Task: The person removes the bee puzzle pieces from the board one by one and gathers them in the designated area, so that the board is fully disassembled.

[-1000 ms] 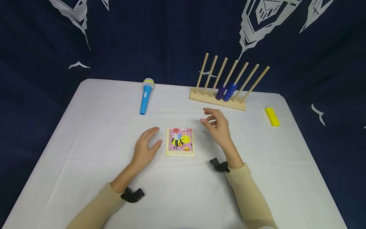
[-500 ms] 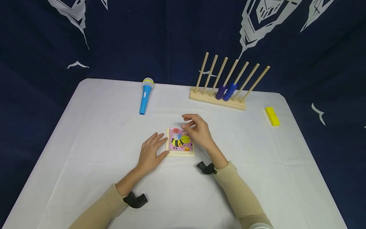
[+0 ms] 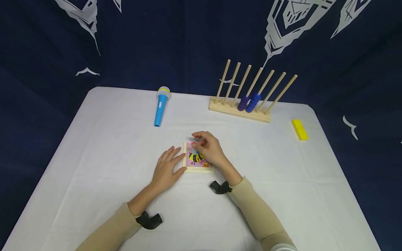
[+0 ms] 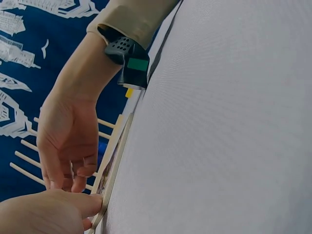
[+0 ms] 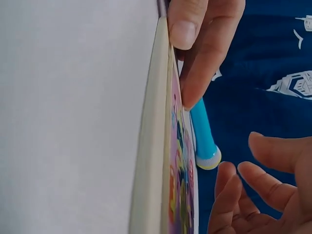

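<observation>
- Puzzle (image 3: pixel 198 159): a small square wooden tray with a pink bee picture, lying flat on the white-covered counter (image 3: pixel 110 146), near its middle and just in front of the person.
- Left hand (image 3: pixel 166 167): rests palm down on the counter at the puzzle's left edge. Its fingers (image 5: pixel 187 27) are straight and relaxed, and their tips press against the tray's wooden side; nothing is gripped.
- Right hand (image 3: pixel 208 148): hovers over the puzzle's upper part, covering much of the picture. Its fingers (image 4: pixel 73 175) are curled downward with the tips gathered close to the puzzle's face; the frames do not settle whether they pinch a piece or only touch the surface.
- Microphone (image 3: pixel 161 105): a blue toy with a pale head, lying toward the far left of the counter, well apart from the puzzle.
- Peg rack (image 3: pixel 248 101): a wooden base with seven leaning dowels at the far edge; two blue pieces sit on the middle dowels.
- Yellow block (image 3: pixel 299 129): lies alone near the right edge of the counter.
- Sleeves (image 3: pixel 257 212): beige, with a black wrist mount on each arm.
</observation>
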The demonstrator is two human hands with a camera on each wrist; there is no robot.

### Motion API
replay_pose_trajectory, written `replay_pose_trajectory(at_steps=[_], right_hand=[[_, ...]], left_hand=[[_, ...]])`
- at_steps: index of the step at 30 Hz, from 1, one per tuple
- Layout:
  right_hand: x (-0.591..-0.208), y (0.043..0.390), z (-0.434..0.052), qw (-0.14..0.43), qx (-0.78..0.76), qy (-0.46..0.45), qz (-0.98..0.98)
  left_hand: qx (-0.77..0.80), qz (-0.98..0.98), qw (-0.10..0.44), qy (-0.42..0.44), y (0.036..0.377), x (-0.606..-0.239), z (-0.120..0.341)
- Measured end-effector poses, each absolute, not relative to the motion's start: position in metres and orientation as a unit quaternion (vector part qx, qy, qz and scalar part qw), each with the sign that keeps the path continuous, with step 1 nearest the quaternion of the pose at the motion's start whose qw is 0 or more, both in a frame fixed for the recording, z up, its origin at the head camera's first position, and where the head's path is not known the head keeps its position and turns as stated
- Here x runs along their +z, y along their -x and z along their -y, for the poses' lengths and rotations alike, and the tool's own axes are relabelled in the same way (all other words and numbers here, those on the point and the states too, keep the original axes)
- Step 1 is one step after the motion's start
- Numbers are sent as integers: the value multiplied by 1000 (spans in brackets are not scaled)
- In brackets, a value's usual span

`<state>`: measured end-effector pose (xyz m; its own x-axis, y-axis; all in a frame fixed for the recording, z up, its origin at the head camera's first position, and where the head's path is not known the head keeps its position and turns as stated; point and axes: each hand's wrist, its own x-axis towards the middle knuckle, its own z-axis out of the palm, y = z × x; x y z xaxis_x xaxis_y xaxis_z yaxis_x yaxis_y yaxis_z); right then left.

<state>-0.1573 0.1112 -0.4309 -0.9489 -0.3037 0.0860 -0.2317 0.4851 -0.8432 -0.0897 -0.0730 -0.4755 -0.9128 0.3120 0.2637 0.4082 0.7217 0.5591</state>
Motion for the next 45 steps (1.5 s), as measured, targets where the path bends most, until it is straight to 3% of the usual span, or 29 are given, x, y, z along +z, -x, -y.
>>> replay_pose_trajectory(at_steps=[12, 45], right_hand=[[-445, 159, -107, 36, -460, 160, -873], [-455, 156, -100, -41, -372, 185, -909]], left_hand=[[-314, 924, 78, 202, 90, -476, 74], [-302, 924, 105, 211, 91, -480, 75]])
